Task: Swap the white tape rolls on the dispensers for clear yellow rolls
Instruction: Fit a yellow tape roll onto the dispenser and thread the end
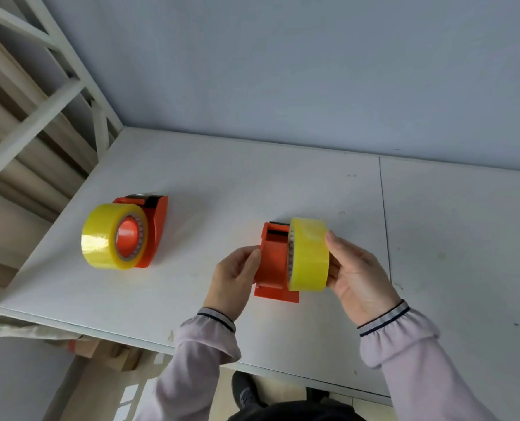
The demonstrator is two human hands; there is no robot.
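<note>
Two orange tape dispensers stand on the white table (pixel 283 183). The left dispenser (pixel 157 226) carries a clear yellow roll (pixel 103 238) on its orange hub. At the centre, my left hand (pixel 236 278) grips the left side of the second orange dispenser (pixel 272 262). My right hand (pixel 356 275) holds a clear yellow roll (pixel 309 253) from its right side, pressed against that dispenser's hub side. No white roll is in view.
The table's back edge meets a pale wall (pixel 313 71). A white metal frame (pixel 58 95) rises at the left. A seam (pixel 385 223) runs across the tabletop to the right of my hands. Cardboard (pixel 110 354) lies on the floor below the front edge.
</note>
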